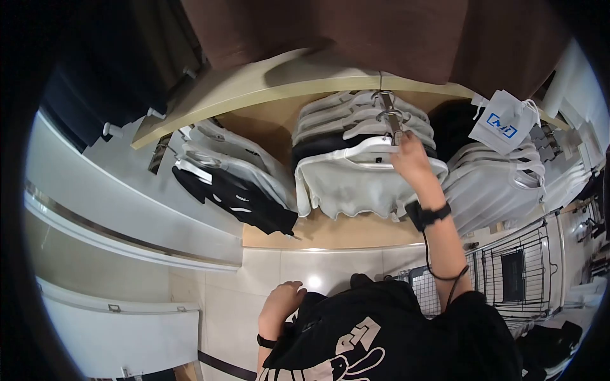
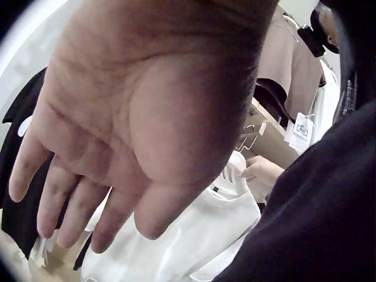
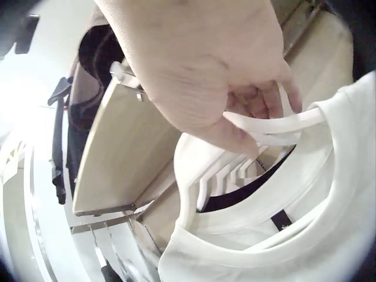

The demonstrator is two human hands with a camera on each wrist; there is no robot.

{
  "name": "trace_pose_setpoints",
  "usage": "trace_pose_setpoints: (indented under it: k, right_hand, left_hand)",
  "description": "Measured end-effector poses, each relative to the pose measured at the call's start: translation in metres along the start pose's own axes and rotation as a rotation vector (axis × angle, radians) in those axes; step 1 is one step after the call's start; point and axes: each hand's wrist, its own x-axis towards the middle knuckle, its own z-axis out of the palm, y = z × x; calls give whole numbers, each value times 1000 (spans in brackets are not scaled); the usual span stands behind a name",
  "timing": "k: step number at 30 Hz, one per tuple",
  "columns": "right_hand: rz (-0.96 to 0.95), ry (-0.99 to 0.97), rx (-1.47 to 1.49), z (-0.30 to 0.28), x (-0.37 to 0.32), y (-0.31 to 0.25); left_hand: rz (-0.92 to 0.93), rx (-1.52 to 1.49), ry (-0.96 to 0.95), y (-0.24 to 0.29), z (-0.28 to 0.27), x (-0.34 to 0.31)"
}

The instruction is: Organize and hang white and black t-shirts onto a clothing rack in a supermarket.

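Observation:
A white long-sleeved top [image 1: 356,181] hangs at the front of the middle rail [image 1: 389,111]. My right hand [image 1: 412,159] is at the top of its white hanger; in the right wrist view the fingers of this hand [image 3: 205,76] curl round the hanger [image 3: 282,124], above the top's round neckline [image 3: 258,256]. My left hand [image 1: 281,305] hangs low beside the body, away from the clothes. Up close in the left wrist view, this hand [image 2: 135,117] has its palm showing, fingers extended and nothing in it.
Dark and white tops [image 1: 238,190] hang on the left, more white tops [image 1: 495,184] on the right. Brown clothing [image 1: 330,32] hangs above the wooden shelf [image 1: 267,92]. A paper tag [image 1: 502,124] dangles at the upper right. A wire cart [image 1: 515,273] stands at the lower right.

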Motion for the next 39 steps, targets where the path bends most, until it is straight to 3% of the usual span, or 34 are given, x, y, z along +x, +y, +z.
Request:
trace_pose_setpoints:
  k: [3,6,8,9,11,12,15,18,19,20,22,25,26,29,31,32,33,34,35,36,38,39]
  right_hand:
    - [32,19,-16,-27,-56,-32]
    - [-125,65,-117,-19,-95,-27]
    - [-71,-169,-1,-16,-103,9]
    - [-54,-57,153,-7,-96,43]
    - [142,13,182,-33,-65,56]
    - [116,157,321,-39,-49,61]
    - [183,203,185,-51,-11,55]
    - [272,304,200,-41,6,50]
    - [418,157,167,-30,8,52]
    - [455,-427,7,-14,20,73]
    - [99,-49,18,42,-8,69]
    - [243,-120,41,-5,9,83]
    - [183,-19,46,-15,18,96]
    - [335,76,26,-52,45,92]
    - [218,255,-57,-40,63,108]
    - [230,149,-19,-24,60,113]
    - [243,-86,19,23,52,141]
    - [192,-188,-33,39,42,117]
    - [136,-285,-80,55,31,91]
    - [194,-344,123,34,36,82]
    - [429,-243,339,12,41,71]
    - [306,-46,276,11,39,81]
  left_hand:
    - [-13,-23,-78,-6,4,-6]
    - [-154,59,-239,-14,8,-13]
    - [-163,126,-352,-16,4,-14]
    - [-86,111,-322,-17,2,-16]
    - [3,39,-254,-16,-8,-13]
    - [92,-34,-183,-15,-13,-9]
    - [202,14,23,1,-47,19]
    - [397,-4,353,28,-96,61]
    - [469,-63,463,38,-110,75]
    - [451,-91,512,49,-121,86]
    - [500,-87,545,57,-133,116]
    - [420,-28,483,39,-139,169]
    - [433,-21,490,33,-143,184]
    - [352,-45,601,29,-159,213]
    - [345,-241,706,51,-169,227]
    - [349,-340,729,63,-165,233]
    - [269,-274,549,63,-139,255]
    - [191,-206,371,64,-109,277]
    - [270,-12,573,81,-82,273]
    - [264,-10,580,84,-90,276]
    - [174,80,505,79,-112,266]
    - [128,72,546,74,-118,268]
